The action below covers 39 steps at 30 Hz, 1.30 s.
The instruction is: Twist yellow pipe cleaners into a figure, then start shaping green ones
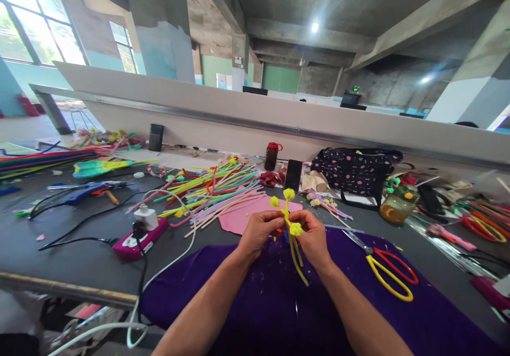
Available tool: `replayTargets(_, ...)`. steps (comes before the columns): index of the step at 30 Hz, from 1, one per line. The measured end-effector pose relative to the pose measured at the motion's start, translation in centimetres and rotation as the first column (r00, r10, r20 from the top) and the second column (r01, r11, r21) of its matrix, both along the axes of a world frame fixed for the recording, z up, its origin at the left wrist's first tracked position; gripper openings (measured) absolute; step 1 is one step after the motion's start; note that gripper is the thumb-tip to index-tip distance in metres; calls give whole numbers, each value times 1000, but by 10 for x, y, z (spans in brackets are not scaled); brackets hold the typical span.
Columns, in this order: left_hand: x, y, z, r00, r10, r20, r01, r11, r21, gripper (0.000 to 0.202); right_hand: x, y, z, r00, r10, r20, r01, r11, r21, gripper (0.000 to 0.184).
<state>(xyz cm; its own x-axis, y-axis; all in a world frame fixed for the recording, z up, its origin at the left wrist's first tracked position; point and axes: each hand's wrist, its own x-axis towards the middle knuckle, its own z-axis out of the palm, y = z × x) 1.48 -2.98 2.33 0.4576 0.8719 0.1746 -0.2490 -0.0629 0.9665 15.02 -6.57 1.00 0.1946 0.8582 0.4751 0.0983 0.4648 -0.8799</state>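
Observation:
Both my hands meet at the middle of the view, above a dark purple cloth (255,303). My left hand (263,231) pinches yellow pipe-cleaner flowers (289,194) by their stems from the left side. From the right, my right hand (313,236) closes on the same stems, beside the lowest yellow bloom. Several fuzzy yellow heads show at the top, and loose stem ends hang below the fingers. A pair of scissors (374,252) with one red and one yellow handle lies spread on the cloth to the right of my right hand.
Behind my hands lie a pink sheet (239,215) and a pile of coloured pipe cleaners (215,186). Left are a purple power strip (141,239) with cables and a blue glue gun (90,191). Back right stand a dotted black bag (358,172), a phone (294,175) and bottles (399,205).

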Motion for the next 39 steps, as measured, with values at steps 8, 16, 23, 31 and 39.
replayTargets(8,4,1,-5,991,-24,132,41,992,-122,18,4,-3,4,958,-137,253,79,970,230,14)
replayTargets(16,5,1,-5,992,22,127,-9,995,-96,18,5,-2,3,924,-176,339,67,949,309,10)
replayTargets(23,6,-5,-1,988,140,72,-145,986,86,17,-5,-4,2,999,-13,47,12,1000,18,14)
replayTargets(31,9,-5,-8,945,328,3,-310,890,335,9,-6,-3,4,964,122,-235,-147,985,-93,10)
replayTargets(39,9,-9,-2,974,190,122,-208,966,156,13,-7,-3,4,991,60,-119,-62,998,-12,10)
